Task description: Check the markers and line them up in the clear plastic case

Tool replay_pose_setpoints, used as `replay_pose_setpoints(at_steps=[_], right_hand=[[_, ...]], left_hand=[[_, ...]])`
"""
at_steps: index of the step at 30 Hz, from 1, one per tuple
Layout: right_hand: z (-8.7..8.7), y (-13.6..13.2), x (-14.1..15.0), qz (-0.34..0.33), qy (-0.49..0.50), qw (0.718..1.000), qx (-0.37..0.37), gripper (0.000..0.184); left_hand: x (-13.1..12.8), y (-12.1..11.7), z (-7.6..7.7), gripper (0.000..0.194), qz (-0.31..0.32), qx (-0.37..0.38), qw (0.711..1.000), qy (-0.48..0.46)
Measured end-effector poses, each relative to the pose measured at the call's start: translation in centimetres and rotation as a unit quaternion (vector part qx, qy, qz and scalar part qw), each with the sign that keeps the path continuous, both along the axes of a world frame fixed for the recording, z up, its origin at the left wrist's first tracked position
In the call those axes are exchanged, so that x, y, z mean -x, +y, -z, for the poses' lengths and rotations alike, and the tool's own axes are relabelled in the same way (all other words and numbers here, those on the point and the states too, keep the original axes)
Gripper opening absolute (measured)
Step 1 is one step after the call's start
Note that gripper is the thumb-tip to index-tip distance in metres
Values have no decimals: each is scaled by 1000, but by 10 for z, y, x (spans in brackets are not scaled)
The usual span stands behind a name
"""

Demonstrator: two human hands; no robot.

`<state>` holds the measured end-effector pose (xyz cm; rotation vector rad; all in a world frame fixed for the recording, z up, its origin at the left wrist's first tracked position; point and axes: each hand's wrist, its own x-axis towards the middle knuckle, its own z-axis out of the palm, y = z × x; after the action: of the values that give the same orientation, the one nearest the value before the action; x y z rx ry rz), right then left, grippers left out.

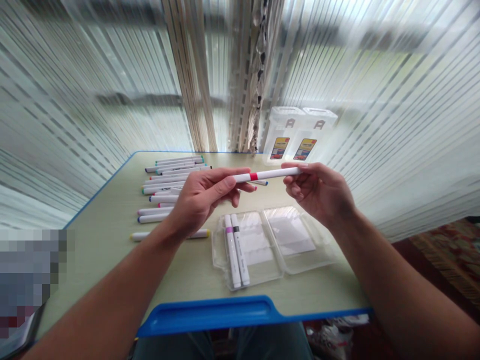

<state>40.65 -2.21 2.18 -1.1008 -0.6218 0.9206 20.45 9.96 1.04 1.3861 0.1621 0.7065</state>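
Observation:
Between my two hands a white marker with a red band (267,174) is held level above the table. My left hand (210,194) pinches its left end between thumb and fingers. At the other end, my right hand (318,189) grips the tip with thumb and forefinger. Below lies an opened clear plastic case (258,227), with a purple-banded marker (231,252) and a black-banded marker (240,252) side by side in its left half. Several loose white markers (159,191) with coloured ends lie left of the case, partly hidden behind my left hand and forearm.
Two clear plastic cases with labels (280,131) stand upright at the table's back edge. The pale table (108,210) has a blue rim with a pen groove (210,314) at the front. String curtains (112,75) hang close behind and at the sides.

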Motion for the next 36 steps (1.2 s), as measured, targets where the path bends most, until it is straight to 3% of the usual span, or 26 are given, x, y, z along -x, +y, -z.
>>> replay_pose_setpoints(at_steps=[10,26,31,36], right_hand=[[3,2,-4,24,-16,1000,7,19],[6,2,-5,13,-8,1000,-4,16],[5,1,-3,26,-9,999,-17,16],[6,0,2,15,-73,996,-56,14]], left_hand=[[0,0,-1,32,-5,-94,995,35],[2,4,1,28,49,-64,996,24],[1,5,3,22,19,-46,998,34],[-1,6,5,14,-25,-52,997,57]])
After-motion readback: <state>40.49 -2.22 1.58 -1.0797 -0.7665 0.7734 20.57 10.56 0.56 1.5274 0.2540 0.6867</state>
